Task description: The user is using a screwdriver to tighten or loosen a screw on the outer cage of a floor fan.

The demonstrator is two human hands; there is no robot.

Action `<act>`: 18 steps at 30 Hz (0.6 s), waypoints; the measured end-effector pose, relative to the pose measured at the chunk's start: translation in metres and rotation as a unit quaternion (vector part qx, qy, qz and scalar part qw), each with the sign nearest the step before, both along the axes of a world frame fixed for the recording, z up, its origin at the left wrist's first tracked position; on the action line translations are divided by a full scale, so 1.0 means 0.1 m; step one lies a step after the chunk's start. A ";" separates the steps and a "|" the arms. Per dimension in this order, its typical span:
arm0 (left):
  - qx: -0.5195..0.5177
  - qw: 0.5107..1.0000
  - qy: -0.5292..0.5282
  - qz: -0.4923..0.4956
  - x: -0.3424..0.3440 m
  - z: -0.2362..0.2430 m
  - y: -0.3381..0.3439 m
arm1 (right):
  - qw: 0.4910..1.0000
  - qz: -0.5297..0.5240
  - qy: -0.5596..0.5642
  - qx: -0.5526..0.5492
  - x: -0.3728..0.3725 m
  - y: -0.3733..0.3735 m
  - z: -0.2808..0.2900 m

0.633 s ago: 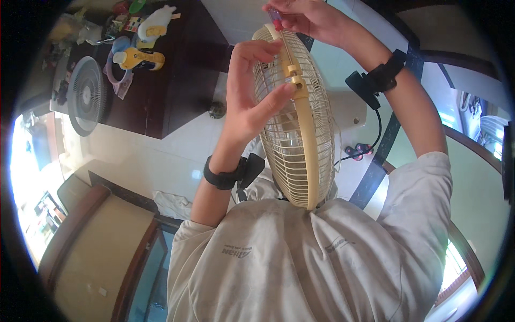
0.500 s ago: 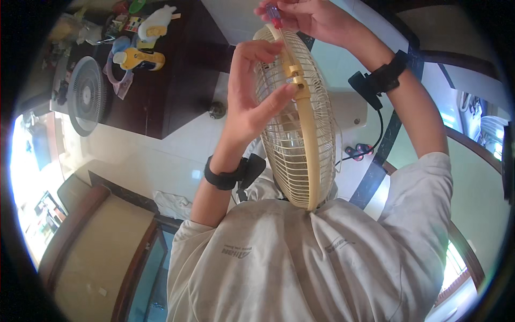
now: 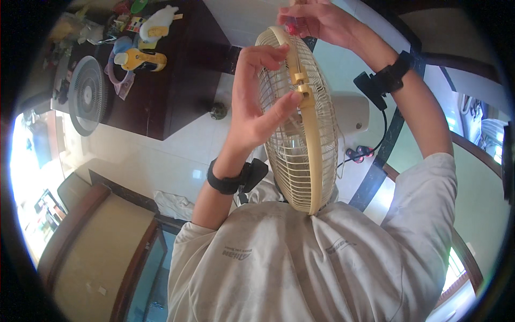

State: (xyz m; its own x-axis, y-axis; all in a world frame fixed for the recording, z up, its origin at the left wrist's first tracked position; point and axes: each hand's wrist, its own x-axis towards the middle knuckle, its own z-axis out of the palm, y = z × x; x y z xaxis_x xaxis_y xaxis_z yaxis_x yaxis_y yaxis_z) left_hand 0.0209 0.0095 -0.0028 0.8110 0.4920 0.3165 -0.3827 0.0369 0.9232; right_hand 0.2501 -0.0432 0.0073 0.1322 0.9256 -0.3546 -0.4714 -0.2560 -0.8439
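A cream wire-caged fan (image 3: 314, 161) stands edge-on in front of my chest. My left hand (image 3: 255, 107) grips the cage's yellowed rim, with its thumb by a clip (image 3: 304, 88) and its fingertips farther up. At the top, my right hand (image 3: 324, 24) has its fingers closed on a screwdriver (image 3: 291, 28) with a see-through reddish handle. That handle is partly hidden by the fingers, and I cannot make out whether its tip touches the clip. Black straps circle both wrists.
To the left, a dark wood table (image 3: 182, 70) bears a yellow bottle (image 3: 140, 60), a white bottle (image 3: 158, 26) and clutter. A round grille (image 3: 88, 96) leans by its edge. Behind the fan is a pale base (image 3: 351, 112); slippers (image 3: 359, 154) lie on the floor.
The fan and my left hand have shifted slightly down and right. My right hand has moved right and a little down with the screwdriver, whose shaft no longer shows clearly.
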 end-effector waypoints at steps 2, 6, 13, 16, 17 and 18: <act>0.025 1.000 0.005 0.010 0.00 0.01 0.01 | 1.000 0.002 -0.018 0.002 0.01 -0.04 0.01; 0.135 0.989 0.023 0.057 0.02 0.07 0.00 | 1.000 0.006 0.008 0.017 0.08 -0.12 -0.09; 0.202 0.973 0.018 0.108 0.06 0.20 -0.04 | 0.998 0.008 0.055 0.036 0.07 -0.05 -0.13; 0.204 0.973 0.024 0.105 0.07 0.24 -0.04 | 0.994 0.040 0.085 0.060 0.11 -0.02 -0.18; 0.211 0.972 0.028 0.099 0.07 0.24 -0.04 | 0.992 0.055 0.085 0.070 0.12 0.00 -0.19; 0.218 0.971 0.031 0.093 0.07 0.25 -0.05 | 0.991 0.069 0.085 0.079 0.13 0.00 -0.18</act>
State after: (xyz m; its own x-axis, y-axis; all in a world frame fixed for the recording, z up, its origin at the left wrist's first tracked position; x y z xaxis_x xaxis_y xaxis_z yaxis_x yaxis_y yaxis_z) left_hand 0.0280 0.0050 0.0222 0.7447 0.4630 0.4807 -0.2881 -0.4267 0.8573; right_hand 0.2628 -0.0428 -0.0110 -0.0477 0.9763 -0.2109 -0.5798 -0.1990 -0.7901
